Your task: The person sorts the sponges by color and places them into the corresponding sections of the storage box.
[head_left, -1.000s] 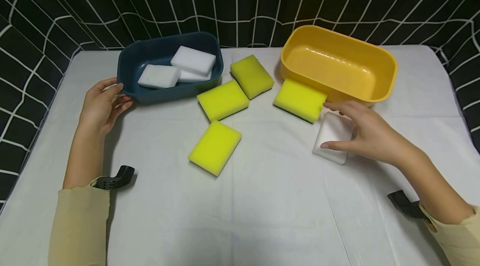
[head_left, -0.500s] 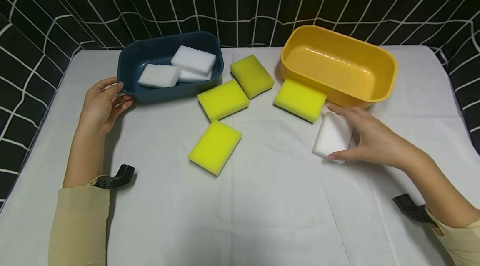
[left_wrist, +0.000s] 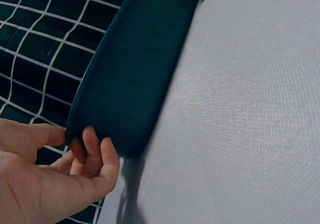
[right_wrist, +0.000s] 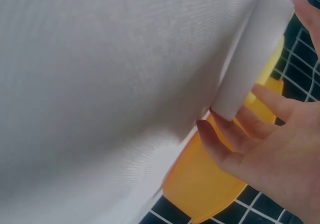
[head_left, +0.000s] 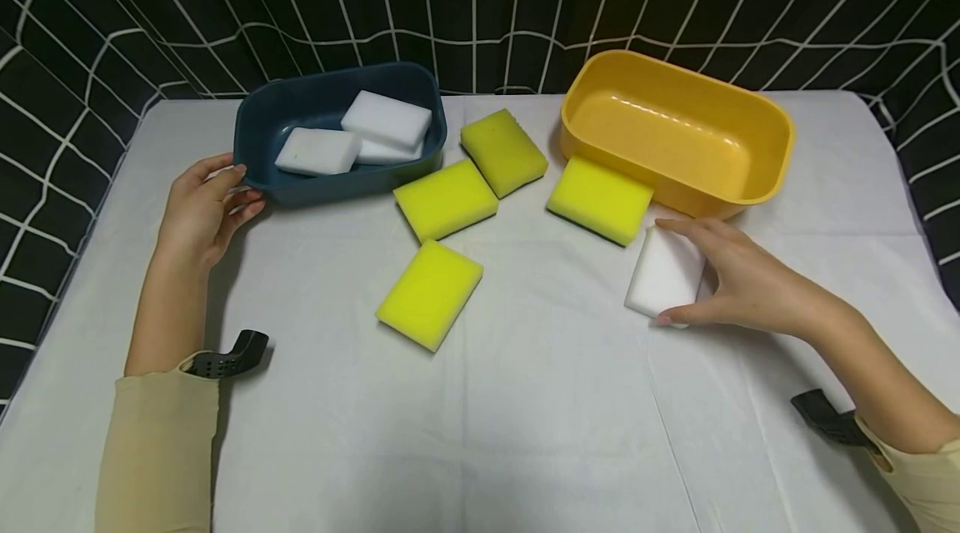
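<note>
My left hand (head_left: 197,212) holds the left end of a dark blue plastic bin (head_left: 337,187), thumb at the rim and fingers against the outer wall in the left wrist view. Inside the bin lie white sponges (head_left: 386,120), one resting partly on another. On the right, my right hand (head_left: 750,279) spans a white sponge (head_left: 663,274) lying on the cloth, thumb at its near end and fingers at its far end. The right wrist view shows this white sponge (right_wrist: 255,54) edge-on between thumb and fingers.
A yellow bin (head_left: 675,124) stands at the back right, its interior bare. One yellow sponge (head_left: 600,199) leans close against its front. More yellow sponges (head_left: 446,201) lie between the bins and nearer the middle. A black grid-patterned curtain (head_left: 495,7) borders the white-covered table (head_left: 525,416).
My right hand has drawn slightly back and its thumb has come to the white sponge's near end, closing around it. The left hand and both bins look the same.
</note>
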Action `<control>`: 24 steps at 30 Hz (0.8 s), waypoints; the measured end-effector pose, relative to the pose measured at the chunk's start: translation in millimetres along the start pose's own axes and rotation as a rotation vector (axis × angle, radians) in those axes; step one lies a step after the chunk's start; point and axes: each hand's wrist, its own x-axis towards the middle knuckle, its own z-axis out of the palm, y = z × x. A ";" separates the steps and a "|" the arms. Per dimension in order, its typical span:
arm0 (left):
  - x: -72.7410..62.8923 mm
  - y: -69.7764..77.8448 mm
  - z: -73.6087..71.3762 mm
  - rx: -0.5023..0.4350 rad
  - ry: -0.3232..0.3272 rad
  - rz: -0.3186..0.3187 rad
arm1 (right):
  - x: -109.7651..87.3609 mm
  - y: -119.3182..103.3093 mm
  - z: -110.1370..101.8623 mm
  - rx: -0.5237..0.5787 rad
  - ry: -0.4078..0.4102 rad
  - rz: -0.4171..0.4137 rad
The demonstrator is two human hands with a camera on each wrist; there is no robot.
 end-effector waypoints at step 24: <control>1.1 -0.5 -1.7 0.018 -0.004 -0.001 | -2.9 -14.4 -21.7 -0.006 0.013 -0.005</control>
